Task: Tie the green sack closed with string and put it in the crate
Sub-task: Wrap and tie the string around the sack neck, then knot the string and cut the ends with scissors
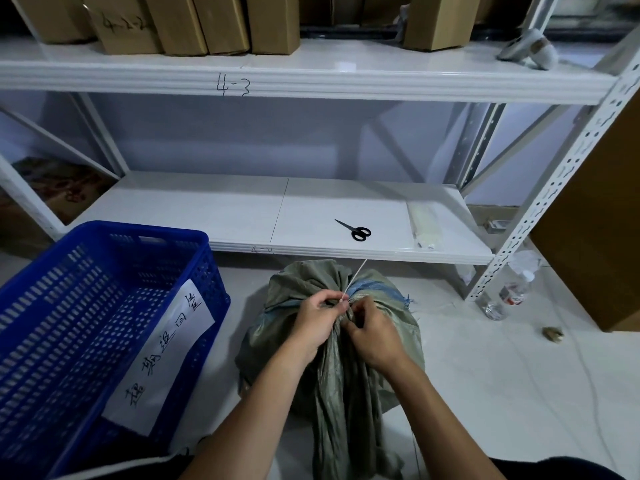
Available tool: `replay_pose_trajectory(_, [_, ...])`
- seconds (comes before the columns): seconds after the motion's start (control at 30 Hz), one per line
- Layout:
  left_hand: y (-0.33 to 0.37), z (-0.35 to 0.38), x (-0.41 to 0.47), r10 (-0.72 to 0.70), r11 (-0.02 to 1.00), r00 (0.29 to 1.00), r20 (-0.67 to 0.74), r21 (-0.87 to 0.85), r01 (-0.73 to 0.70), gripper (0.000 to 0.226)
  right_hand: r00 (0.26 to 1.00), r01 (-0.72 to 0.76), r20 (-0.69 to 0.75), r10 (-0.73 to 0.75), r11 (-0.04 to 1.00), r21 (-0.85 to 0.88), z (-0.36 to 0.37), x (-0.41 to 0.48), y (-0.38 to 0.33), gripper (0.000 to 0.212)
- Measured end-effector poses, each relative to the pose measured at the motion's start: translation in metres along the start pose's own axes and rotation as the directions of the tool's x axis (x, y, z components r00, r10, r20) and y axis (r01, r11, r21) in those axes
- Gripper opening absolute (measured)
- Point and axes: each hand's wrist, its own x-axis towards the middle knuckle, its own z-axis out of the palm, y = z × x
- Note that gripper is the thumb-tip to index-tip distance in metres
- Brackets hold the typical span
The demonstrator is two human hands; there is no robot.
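White shelving (311, 81) fills the background over a pale tiled floor (485, 375), with cardboard boxes (180, 22) on the top level. Well to the left of the grip sits the blue crate (104, 306), holding nothing that can be seen and bearing a handwritten paper label (162, 351). At the centre, the left hand (318, 323) is pinched shut on the string (353, 280) at the gathered neck of the green sack (332, 358), which stands on the floor just beside the crate. A free end of string rises up and away from that pinch toward the lower shelf. Touching it on the right, the right hand (372, 332) is clamped around the bunched neck, fingers curled in against the cloth. Beyond the grip lie scissors (358, 231) on the lower shelf; far right stand a plastic bottle (509, 292) and a brown panel. By my reading the tying is under way but unfinished, and the move to the crate has not begun. Whether a knot exists is hidden under the fingers, and how many turns circle the neck cannot be made out. Sack contents are unseen.
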Motion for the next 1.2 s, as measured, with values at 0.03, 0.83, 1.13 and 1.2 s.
replay_pose_trajectory(0.03, [0.001,0.002,0.005,0.016,1.0,1.0,-0.015,0.0,-0.016,0.014,1.0,0.002,-0.025,-0.003,1.0,-0.018,-0.001,0.007,0.001,0.025])
replay_pose_trajectory(0.83, [0.007,0.035,0.186,0.236,0.922,0.965,-0.112,0.339,-0.186,0.006,0.968,-0.088,-0.253,0.0,0.938,-0.336,0.017,0.33,0.078,0.031])
replay_pose_trajectory(1.13, [-0.002,0.029,0.173,0.219,0.933,0.969,-0.116,0.315,-0.173,0.007,0.99,-0.108,-0.131,0.049,0.857,-0.503,0.04,0.379,0.097,0.037])
replay_pose_trajectory(1.2, [-0.002,0.028,0.174,0.221,0.938,0.969,-0.113,0.295,-0.179,0.007,0.986,-0.14,-0.143,0.082,0.872,-0.47,0.036,0.38,0.096,0.041])
